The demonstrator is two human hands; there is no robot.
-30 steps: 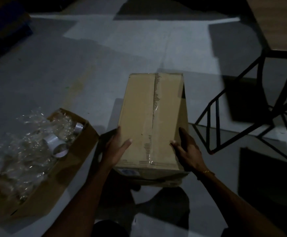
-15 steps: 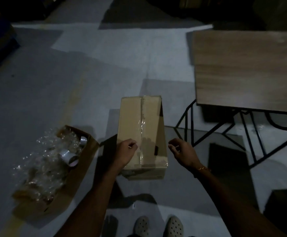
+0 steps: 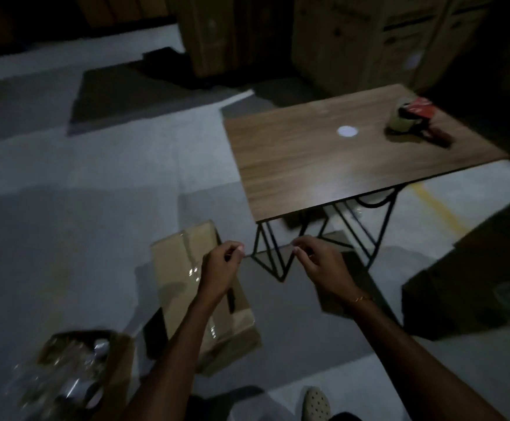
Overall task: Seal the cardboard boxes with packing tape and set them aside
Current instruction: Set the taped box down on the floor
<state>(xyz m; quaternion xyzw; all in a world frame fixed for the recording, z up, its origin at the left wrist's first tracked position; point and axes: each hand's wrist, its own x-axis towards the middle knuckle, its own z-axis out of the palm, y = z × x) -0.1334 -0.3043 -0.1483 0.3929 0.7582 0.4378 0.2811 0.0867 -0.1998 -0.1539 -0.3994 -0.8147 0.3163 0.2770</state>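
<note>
- Room: dim; pale grey floor (image 3: 90,183) with dark flattened sheets lying on it; tall stacked cartons (image 3: 354,41) along the far wall.
- Tabletop (image 3: 323,165): wood grain, on a black wire frame, right of centre; a small bright light spot shows on it.
- Tape dispenser (image 3: 414,121), red-topped with a dark handle, lies at the tabletop's far right corner.
- Writing: none legible on any carton; view too dark and blurred.
- Sealed cardboard box (image 3: 187,268) sits on the floor, left of the table frame. Long axis runs from near to far, leaning slightly left at the far end; a glossy clear tape strip runs along that axis on the top face.
- Left hand (image 3: 222,268): above the box, fingers loosely curled, holding nothing visible.
- Right hand (image 3: 320,265): apart from the box, over the floor by the table frame, fingers loosely curled, nothing in it.
- Open carton of tape rolls (image 3: 74,375) in crinkled plastic at lower left on the floor.
- One pale perforated shoe (image 3: 317,404) at the bottom edge.
</note>
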